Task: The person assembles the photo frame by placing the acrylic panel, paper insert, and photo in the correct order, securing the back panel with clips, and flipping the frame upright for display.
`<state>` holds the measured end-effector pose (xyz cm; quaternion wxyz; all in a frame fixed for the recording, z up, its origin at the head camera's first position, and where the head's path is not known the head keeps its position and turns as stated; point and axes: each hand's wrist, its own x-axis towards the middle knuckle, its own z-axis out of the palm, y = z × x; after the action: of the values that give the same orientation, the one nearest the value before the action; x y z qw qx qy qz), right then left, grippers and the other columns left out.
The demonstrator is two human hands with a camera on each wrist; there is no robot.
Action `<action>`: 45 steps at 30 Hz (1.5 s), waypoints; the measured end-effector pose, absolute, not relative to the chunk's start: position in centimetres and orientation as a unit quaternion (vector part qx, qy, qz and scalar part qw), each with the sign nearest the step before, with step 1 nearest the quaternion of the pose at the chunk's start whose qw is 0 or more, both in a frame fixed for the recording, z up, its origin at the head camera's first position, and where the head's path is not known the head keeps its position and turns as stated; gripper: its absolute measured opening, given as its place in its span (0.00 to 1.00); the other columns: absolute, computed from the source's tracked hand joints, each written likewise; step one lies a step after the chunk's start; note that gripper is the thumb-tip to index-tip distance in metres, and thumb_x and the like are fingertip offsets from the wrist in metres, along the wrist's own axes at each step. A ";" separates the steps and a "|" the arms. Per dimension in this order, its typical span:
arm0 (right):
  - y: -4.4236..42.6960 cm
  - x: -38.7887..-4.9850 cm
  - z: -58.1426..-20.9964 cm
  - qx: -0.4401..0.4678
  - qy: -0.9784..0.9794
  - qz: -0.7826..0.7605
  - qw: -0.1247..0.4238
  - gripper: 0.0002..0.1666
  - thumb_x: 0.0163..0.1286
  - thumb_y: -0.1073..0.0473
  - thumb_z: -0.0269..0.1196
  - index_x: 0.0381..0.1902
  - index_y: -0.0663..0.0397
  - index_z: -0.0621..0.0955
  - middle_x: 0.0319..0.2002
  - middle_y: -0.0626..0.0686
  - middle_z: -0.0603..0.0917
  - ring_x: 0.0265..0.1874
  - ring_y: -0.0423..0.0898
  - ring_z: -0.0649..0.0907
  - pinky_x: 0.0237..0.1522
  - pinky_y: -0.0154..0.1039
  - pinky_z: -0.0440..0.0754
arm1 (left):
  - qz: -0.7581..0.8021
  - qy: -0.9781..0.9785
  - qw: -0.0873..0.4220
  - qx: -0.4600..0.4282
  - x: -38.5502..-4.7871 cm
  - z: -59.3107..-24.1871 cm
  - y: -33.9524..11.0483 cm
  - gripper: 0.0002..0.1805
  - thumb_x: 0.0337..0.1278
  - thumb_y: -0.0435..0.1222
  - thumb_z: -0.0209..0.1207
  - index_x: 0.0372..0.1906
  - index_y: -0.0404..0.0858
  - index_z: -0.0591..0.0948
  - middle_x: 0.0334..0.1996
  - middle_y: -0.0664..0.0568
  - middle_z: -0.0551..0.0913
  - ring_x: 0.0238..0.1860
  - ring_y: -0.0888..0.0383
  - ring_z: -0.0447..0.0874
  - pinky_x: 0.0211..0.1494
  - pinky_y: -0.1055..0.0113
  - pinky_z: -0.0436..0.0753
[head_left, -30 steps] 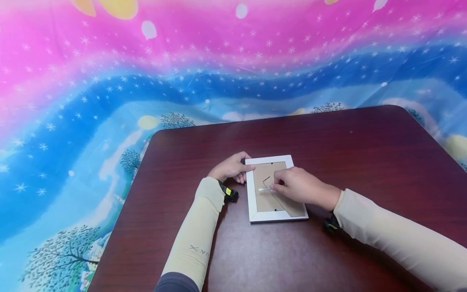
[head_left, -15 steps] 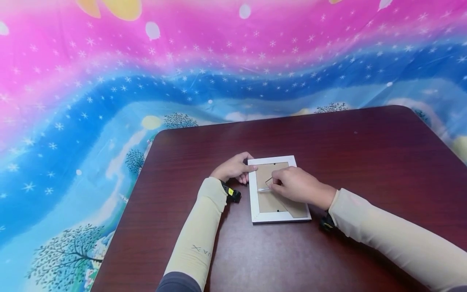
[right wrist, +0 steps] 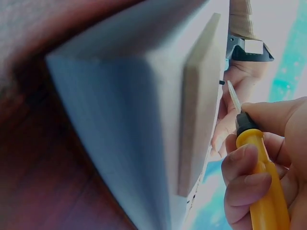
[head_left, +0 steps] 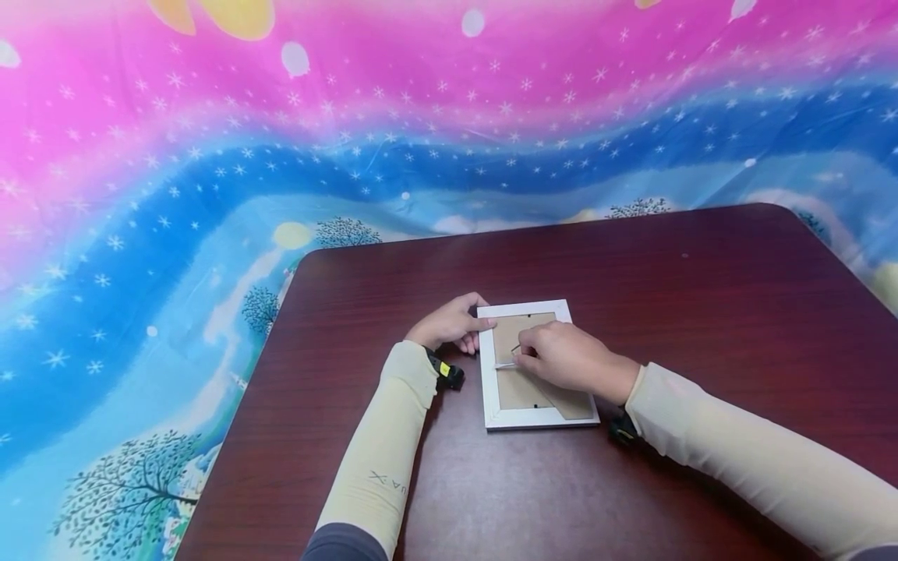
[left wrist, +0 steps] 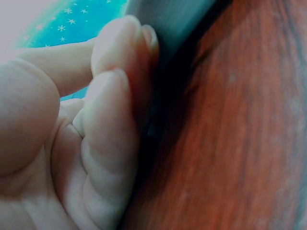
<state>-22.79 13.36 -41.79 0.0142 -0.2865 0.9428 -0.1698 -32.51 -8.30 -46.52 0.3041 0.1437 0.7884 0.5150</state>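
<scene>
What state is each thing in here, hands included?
Picture frame: back side up on the table
Backing board: inside the frame
Tan flap: over the board, angle unclear
Black tab: sticking out
Screwdriver: tip near that tab
Left hand: holding the frame's edge
Right hand: gripping the screwdriver

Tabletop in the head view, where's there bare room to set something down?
Bare tabletop lies between the picture frame and backdrop, between left sleeve and right sleeve below the frame, and beyond the right sleeve. It's crowded at the frame: the left hand grips its left edge, and the right hand holds a yellow screwdriver over its back.
</scene>
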 end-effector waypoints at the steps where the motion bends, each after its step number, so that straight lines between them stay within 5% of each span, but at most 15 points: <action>1: 13.3 -22.8 -41.8 -0.286 0.943 -0.168 0.014 0.17 0.66 0.51 0.65 0.20 0.40 0.73 0.16 0.40 0.71 0.18 0.39 0.70 0.20 0.35 0.68 | 0.516 0.788 0.305 0.144 -32.5 -46.6 -8.3 0.18 0.65 0.40 0.62 0.52 0.37 0.70 0.18 0.41 0.77 0.12 0.55 0.75 0.16 0.64 0.79; 32: 13.4 -22.7 -43.0 -0.346 0.924 -0.160 -0.034 0.21 0.65 0.56 0.65 0.16 0.41 0.69 0.16 0.39 0.67 0.17 0.39 0.68 0.22 0.35 0.69 | 0.513 0.791 0.302 0.142 -32.7 -46.3 -8.6 0.14 0.66 0.38 0.61 0.51 0.41 0.72 0.18 0.40 0.78 0.12 0.52 0.77 0.17 0.61 0.80; 45: 13.7 -23.0 -43.2 -0.317 0.932 -0.176 0.005 0.21 0.66 0.53 0.66 0.17 0.41 0.70 0.15 0.40 0.68 0.18 0.39 0.69 0.22 0.34 0.69 | 0.514 0.787 0.310 0.144 -32.6 -46.3 -8.3 0.14 0.66 0.38 0.61 0.52 0.41 0.72 0.19 0.40 0.78 0.13 0.52 0.77 0.17 0.62 0.80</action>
<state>-22.97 13.73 -43.18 0.0054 -0.3168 0.9320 -0.1762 -32.62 -8.34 -46.28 0.3100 0.1438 0.7867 0.5141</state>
